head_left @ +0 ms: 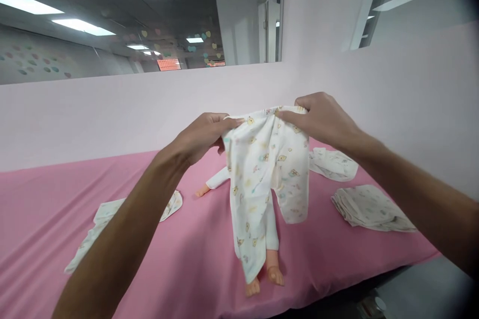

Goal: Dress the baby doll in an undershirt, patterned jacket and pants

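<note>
A small pair of white baby trousers (pixel 264 179) with a yellow and green print hangs in the air above the table. My left hand (pixel 204 134) pinches the left side of its waistband. My right hand (pixel 320 117) pinches the right side. Both legs dangle down. Behind the trousers lies a baby doll (pixel 271 269) on the pink table (pixel 45 209). Its bare feet point at me and one arm sticks out to the left. Most of the doll is hidden by the cloth.
A printed white garment (pixel 103 219) lies flat on the left of the table. Another garment (pixel 333 163) lies at the right, and a folded stack of cloths (pixel 370 208) is nearer the front right edge. A pale partition wall (pixel 93 114) backs the table.
</note>
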The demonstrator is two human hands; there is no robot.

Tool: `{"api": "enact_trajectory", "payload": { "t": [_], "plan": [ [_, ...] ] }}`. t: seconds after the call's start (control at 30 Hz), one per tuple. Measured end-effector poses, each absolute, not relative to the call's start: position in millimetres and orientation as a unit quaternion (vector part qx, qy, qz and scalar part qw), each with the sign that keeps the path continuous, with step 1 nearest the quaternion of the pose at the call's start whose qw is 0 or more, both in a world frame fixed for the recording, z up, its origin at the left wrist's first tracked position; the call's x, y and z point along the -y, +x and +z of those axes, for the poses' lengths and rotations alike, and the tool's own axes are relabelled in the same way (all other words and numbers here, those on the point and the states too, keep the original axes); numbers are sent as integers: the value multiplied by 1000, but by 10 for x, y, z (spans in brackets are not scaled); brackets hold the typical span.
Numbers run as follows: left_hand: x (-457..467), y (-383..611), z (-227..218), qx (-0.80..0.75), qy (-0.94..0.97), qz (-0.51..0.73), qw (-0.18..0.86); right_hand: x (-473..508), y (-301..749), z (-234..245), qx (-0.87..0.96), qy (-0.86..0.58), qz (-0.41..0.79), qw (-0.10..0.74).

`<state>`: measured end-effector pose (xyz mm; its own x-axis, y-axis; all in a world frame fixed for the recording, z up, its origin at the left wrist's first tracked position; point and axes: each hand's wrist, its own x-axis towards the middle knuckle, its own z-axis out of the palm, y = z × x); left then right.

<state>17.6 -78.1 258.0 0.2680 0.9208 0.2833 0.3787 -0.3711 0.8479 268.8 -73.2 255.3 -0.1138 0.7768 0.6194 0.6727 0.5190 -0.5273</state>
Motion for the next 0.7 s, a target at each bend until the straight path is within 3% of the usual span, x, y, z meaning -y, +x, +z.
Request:
{"api": "enact_trajectory", "payload": {
  "t": [0.17, 0.3, 0.43, 0.57, 0.7],
  "plan": [
    [898, 461, 2636, -418, 705, 429, 380, 750, 2422, 2529, 695, -431, 236, 525],
    [1078, 644, 2596, -392, 708, 484, 332, 958, 2325, 2525, 714, -341, 344, 505],
    [1262, 684, 2552, -401, 734, 506, 213, 1101, 2323, 2463, 734, -321, 348, 487],
    [1413, 616, 2522, -393, 781, 457, 164, 1034, 2364, 2413, 709, -338, 288, 548],
    [1403, 594, 2262, -399, 723, 555, 101, 940, 2371, 2483, 662, -271, 343, 609]
  ]
}}
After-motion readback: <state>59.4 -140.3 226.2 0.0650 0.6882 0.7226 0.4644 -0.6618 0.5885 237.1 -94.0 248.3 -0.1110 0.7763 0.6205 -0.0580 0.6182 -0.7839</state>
